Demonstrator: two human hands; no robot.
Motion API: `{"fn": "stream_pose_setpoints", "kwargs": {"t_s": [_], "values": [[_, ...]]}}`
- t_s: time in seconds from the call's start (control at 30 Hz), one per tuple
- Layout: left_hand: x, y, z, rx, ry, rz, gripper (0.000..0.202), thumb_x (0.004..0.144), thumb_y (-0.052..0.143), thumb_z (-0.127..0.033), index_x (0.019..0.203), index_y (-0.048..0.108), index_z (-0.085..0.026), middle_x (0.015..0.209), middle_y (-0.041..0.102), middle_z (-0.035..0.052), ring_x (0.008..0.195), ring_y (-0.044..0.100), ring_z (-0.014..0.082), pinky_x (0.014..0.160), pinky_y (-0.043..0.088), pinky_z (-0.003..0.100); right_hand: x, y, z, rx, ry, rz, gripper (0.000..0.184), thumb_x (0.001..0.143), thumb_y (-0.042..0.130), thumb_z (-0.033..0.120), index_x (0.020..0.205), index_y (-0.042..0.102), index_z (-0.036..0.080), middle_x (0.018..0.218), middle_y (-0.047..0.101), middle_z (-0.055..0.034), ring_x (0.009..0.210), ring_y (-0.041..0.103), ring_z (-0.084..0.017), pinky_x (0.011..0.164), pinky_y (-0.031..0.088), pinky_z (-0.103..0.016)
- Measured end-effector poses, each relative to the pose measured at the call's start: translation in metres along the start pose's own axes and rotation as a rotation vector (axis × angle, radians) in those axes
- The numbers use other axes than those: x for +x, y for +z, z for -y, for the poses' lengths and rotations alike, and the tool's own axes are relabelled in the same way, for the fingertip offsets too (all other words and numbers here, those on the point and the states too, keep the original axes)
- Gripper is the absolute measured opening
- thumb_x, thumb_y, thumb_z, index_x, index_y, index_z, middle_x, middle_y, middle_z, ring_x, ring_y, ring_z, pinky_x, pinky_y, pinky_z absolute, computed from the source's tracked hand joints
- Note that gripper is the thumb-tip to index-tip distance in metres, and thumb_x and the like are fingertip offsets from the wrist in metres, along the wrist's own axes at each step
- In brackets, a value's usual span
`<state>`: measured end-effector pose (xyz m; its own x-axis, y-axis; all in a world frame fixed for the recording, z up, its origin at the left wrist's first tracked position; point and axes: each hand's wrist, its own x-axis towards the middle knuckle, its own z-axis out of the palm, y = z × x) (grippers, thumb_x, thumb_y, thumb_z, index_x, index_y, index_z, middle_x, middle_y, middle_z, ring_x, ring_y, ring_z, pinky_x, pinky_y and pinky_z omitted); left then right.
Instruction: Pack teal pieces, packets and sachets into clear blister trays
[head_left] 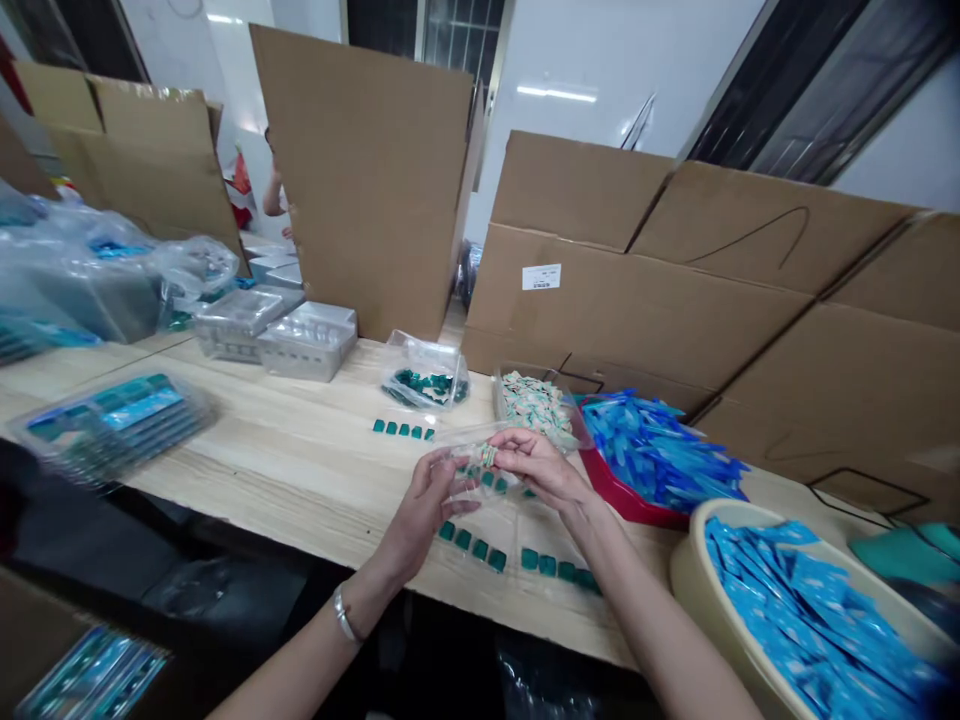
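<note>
Packing workshop, cardboard partitions (367,180), wooden workbench (262,450)

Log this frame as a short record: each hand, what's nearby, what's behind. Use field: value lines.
left hand: pinching clear plastic bag; silver bracelet on wrist
right hand: pinching same bag, beside small pale-green piece
under hands: small teal blocks on wooden table
right of hands: red tray of blue packets; beige tub of blue packets
behind: upright cardboard sheets
</note>
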<state>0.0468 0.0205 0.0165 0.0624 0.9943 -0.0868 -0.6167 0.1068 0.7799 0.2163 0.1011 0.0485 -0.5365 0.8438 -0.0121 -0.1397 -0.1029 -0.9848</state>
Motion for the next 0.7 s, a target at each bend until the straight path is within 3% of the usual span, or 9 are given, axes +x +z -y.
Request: {"fn": "stream_pose_setpoints", "kwargs": {"t_s": [0.27,0.43,0.57,0.7], "values": [[-0.009,0.009,0.001,0.000,0.026,0.013,0.037,0.083,0.052,-0.039,0.115,0.041,-0.022,0.122,0.049,0.0116,0.097,0.059,0.0222,0.080,0.050,0.042,-0.014,0.009,0.012,-0.281,-0.016,-0.055,0.024,0.063,0.075,0.027,0.084,0.067,0.018,0.073,0.064,0.0014,0.066,0.058,-0.010,0.063,0.043,-0.022],[-0.012,0.007,0.002,-0.032,0.026,0.043,0.035,0.084,0.051,-0.038,0.113,0.044,-0.021,0.119,0.050,0.0114,0.090,0.060,0.0198,0.079,0.050,0.042,-0.026,0.030,0.029,-0.589,0.001,0.040,0.023,0.069,0.069,0.034,0.084,0.068,0.017,0.075,0.066,-0.0011,0.066,0.057,-0.012,0.060,0.042,-0.024],[-0.013,0.005,0.003,-0.087,0.011,0.061,0.033,0.083,0.051,-0.037,0.112,0.046,-0.021,0.117,0.052,0.0102,0.089,0.060,0.0184,0.079,0.050,0.041,-0.031,0.046,0.034,-0.840,-0.067,0.057,0.012,0.075,0.063,0.027,0.081,0.068,0.018,0.079,0.067,-0.0010,0.070,0.057,-0.013,0.062,0.041,-0.023],[-0.016,0.005,0.005,-0.117,0.012,0.064,0.033,0.084,0.051,-0.036,0.113,0.046,-0.021,0.122,0.050,0.0104,0.094,0.059,0.0191,0.083,0.048,0.040,-0.035,0.058,0.021,-1.066,-0.123,0.005,0.009,0.076,0.059,0.016,0.076,0.067,0.019,0.073,0.064,0.0002,0.065,0.054,-0.012,0.060,0.039,-0.023]]}}
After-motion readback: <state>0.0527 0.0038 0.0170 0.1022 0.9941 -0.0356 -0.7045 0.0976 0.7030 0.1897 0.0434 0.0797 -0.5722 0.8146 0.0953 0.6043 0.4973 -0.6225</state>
